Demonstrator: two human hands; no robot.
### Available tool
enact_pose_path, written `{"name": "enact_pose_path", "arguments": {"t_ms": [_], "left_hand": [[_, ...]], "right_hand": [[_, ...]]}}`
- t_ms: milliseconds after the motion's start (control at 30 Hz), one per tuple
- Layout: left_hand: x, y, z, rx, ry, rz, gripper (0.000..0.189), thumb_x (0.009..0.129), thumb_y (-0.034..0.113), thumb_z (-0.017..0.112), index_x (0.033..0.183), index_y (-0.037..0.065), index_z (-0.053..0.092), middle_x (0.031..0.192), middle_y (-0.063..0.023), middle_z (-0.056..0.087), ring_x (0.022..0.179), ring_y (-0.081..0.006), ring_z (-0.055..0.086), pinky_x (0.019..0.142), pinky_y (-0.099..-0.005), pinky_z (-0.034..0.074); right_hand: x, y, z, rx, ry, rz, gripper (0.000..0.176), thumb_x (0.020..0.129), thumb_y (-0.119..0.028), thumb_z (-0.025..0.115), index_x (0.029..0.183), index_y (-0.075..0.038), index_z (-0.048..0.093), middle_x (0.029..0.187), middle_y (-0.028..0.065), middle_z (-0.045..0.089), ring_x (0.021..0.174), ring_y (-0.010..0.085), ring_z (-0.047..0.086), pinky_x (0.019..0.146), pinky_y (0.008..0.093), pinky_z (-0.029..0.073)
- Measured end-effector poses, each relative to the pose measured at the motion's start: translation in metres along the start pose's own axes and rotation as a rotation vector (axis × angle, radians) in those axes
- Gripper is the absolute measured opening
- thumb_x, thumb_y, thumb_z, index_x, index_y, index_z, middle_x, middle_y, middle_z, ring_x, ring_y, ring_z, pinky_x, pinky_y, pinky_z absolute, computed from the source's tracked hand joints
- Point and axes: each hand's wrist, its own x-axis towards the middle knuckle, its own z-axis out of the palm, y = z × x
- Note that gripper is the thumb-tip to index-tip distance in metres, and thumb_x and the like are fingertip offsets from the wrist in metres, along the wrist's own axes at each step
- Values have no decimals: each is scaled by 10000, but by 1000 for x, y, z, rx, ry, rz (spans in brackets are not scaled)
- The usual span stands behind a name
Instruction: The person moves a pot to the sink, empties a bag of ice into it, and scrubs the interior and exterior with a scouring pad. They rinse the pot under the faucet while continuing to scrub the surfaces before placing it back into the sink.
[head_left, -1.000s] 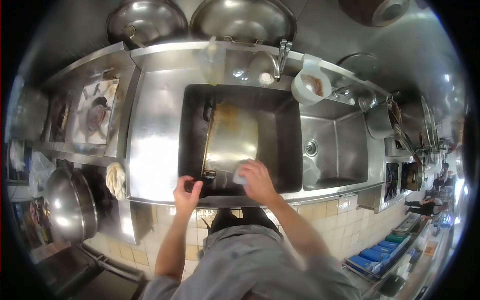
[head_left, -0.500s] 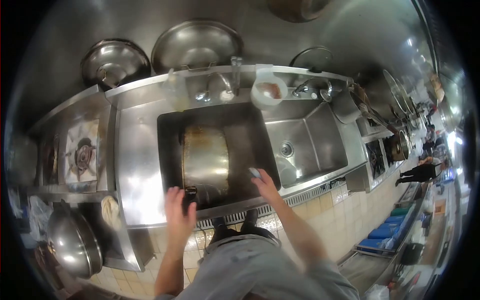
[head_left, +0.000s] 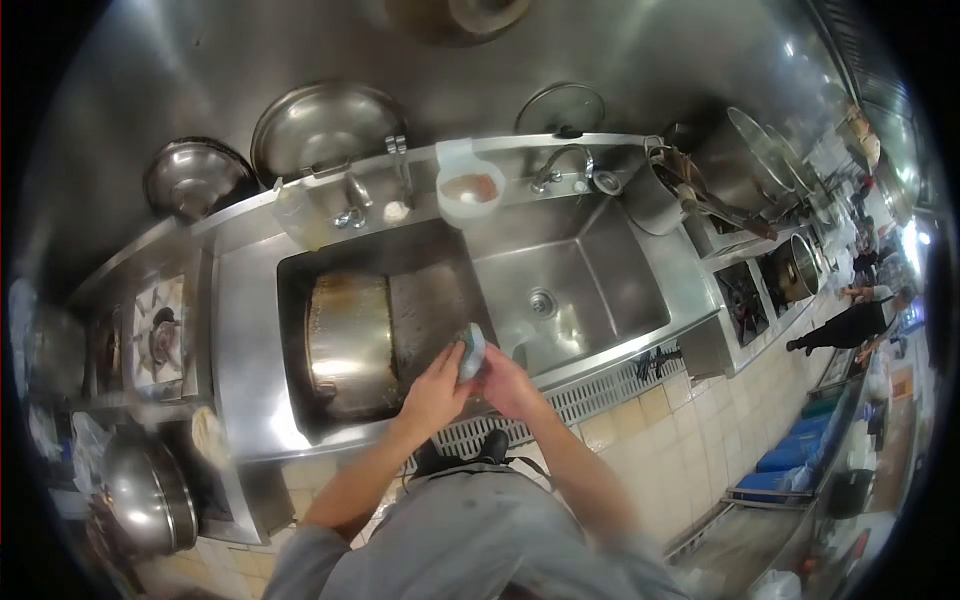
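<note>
A light blue-grey sponge-like pad (head_left: 472, 352) is held between both hands over the front right edge of the dark left sink (head_left: 430, 300). My left hand (head_left: 437, 392) has its fingers pressed against the pad's left side. On the other side, my right hand (head_left: 508, 382) closes around the pad, its fingertips partly hidden. In the left sink lies a large metal pot or tray (head_left: 350, 335) with brown stains, left of my hands.
Right of the dark sink is a steel sink (head_left: 570, 290). A white container (head_left: 468, 190) hangs at the back ledge by the faucet (head_left: 570, 155). A tall pot (head_left: 655, 200) with utensils stands at the right. A person (head_left: 850, 325) stands far right.
My left hand has moved right, away from the sink's front edge, and joined my right hand at the pad. The view has shifted, so the sinks appear further left.
</note>
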Motion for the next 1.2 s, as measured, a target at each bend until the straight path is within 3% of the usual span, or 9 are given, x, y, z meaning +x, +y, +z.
{"name": "enact_pose_path", "arguments": {"t_ms": [100,167,233,400,633,833,1067,1133,1200], "left_hand": [[37,18,4,-87,111,51,512,909,227,675,1349,3,538,1200,-288,658,1107,-437,656,912,-466,559],[71,26,-9,-79,37,-278,342,903,182,691,1199,20,635,1017,-258,710,930,-393,719,786,-429,561],[114,6,-11,-95,253,-103,327,911,236,675,1147,14,626,837,-251,693,800,-453,692,696,-497,547],[224,4,-68,46,342,-154,275,923,273,660,1065,38,648,980,-272,693,947,-460,673,812,-513,531],[354,-121,-35,79,127,91,788,832,140,759,1518,-2,400,1526,-256,451,1416,-408,428,1176,-444,348],[366,-79,-16,408,-351,-6,762,831,210,752,1509,79,431,1497,-218,482,1361,-385,487,1202,-563,279],[418,-160,54,698,-415,-12,557,890,246,699,1404,83,561,1323,-148,605,1314,-289,549,1198,-580,276],[398,-54,-36,660,-669,82,636,964,555,523,1470,170,533,1533,-138,500,1442,-284,442,1149,-658,282],[385,-19,-62,688,-683,76,609,968,534,535,1428,135,562,1496,-156,533,1416,-305,471,1150,-595,323]], "right_hand": [[-25,-25,-25,30,-110,-67,629,1049,-430,531,1549,-97,345,1422,87,521,1270,239,539,1110,454,437],[-47,-39,-36,-30,36,-53,630,1049,-418,541,1533,-55,366,1439,127,521,1268,263,554,1101,458,449],[-66,-37,-63,-61,85,-92,614,1047,-411,550,1513,-44,394,1428,137,534,1262,270,564,1090,463,459],[-102,-7,-117,-87,368,-163,532,1030,-389,593,1428,-49,497,1323,115,617,1178,256,621,1022,465,512],[-146,12,-147,-58,803,-346,539,1044,-379,581,1460,-50,490,1306,83,631,1141,206,627,1002,425,540],[-194,8,-113,-121,1097,-417,565,1042,-388,591,1476,-43,480,1342,106,614,1176,214,620,974,387,546],[-212,65,-113,-46,1349,-336,617,1028,-465,582,1480,-58,481,1385,119,591,1193,243,613,995,391,534],[-210,73,-116,-39,1399,-378,618,1022,-478,585,1478,-73,488,1382,113,593,1185,240,618,986,384,537],[-206,82,-115,-100,1428,-236,614,1018,-501,577,1471,-94,503,1375,98,597,1155,229,632,953,367,543]]}}
